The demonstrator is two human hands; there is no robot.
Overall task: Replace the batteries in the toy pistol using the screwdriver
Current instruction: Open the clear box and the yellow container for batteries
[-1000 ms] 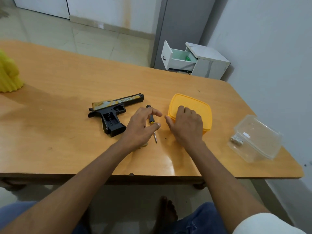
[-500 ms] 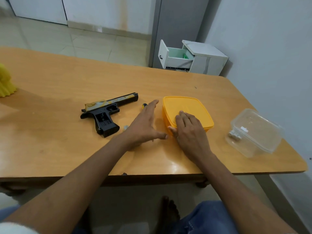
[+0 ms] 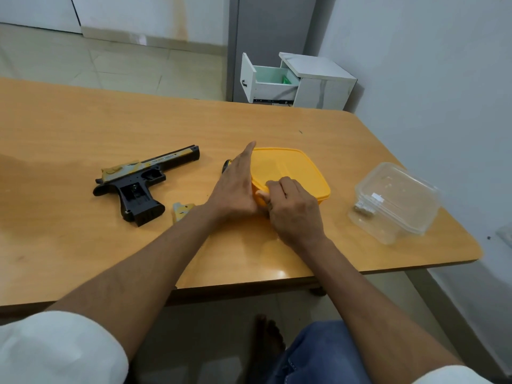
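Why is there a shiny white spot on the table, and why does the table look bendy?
Head view: the shiny spot is light glare on the glossy table near its front edge; the wide-angle lens curves the edges; the hands cast only soft shadows.

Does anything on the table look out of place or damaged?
Nothing is damaged. The toy pistol lies on its side with its grip open, and a small yellow cover piece lies loose beside it.
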